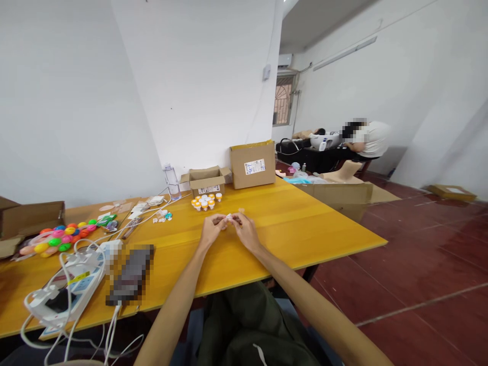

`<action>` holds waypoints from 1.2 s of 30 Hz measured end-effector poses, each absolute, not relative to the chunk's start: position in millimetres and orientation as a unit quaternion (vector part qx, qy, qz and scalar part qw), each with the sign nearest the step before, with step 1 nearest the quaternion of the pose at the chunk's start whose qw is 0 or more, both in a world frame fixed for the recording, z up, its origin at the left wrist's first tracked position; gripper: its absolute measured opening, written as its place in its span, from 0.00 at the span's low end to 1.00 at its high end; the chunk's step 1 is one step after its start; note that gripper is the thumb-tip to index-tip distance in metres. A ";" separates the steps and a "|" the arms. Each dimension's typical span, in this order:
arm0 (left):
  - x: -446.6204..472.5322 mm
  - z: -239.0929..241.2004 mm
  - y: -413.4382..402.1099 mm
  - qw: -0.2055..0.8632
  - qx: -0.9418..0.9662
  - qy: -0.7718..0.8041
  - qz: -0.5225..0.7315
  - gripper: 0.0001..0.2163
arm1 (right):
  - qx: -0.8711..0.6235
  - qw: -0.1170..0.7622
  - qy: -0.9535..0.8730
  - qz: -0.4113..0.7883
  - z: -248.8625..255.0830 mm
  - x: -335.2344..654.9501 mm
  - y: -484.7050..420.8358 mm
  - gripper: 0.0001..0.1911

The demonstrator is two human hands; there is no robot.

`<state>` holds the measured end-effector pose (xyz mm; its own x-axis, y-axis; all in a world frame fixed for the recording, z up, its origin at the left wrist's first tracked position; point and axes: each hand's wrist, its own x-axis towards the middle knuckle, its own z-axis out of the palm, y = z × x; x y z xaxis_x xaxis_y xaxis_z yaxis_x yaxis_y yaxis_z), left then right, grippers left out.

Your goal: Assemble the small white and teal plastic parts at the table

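My left hand (212,230) and my right hand (247,231) meet above the yellow table (297,223). Between their fingertips is a small white piece (229,217) with dark spots; its kind is too small to make out. Both hands are closed in a pinch on it, one from each side. Just beyond them stands a cluster of several small white-and-orange pieces (205,205) with round white tops. Left of that cluster lie small loose white and teal parts (163,217).
An open cardboard box (208,180) and a taller closed carton (252,166) stand against the wall beside a clear bottle (172,182). Leftward are colourful balls (61,236), a power strip (82,284) with cables and a blurred dark device (131,274). A person (371,140) sits far right.
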<state>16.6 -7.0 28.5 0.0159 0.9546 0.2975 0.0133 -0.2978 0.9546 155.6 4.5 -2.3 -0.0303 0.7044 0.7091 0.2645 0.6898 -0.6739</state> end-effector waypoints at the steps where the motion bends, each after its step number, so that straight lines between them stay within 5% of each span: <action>1: 16.7 28.4 -6.9 0.421 0.576 0.420 0.561 0.13 | -0.351 0.602 -0.694 0.180 -2.3 155.6 4.5 0.07; 36: 12.8 24.6 -6.3 0.431 0.591 0.427 0.532 0.13 | -0.365 0.596 -0.694 0.170 -3.7 157.7 3.5 0.07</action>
<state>12.8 -6.3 24.6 0.0693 0.9631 0.2602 0.0471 -0.2637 0.9635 157.7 3.5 -3.7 -0.0226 0.7096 0.7043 0.3034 0.6761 -0.6715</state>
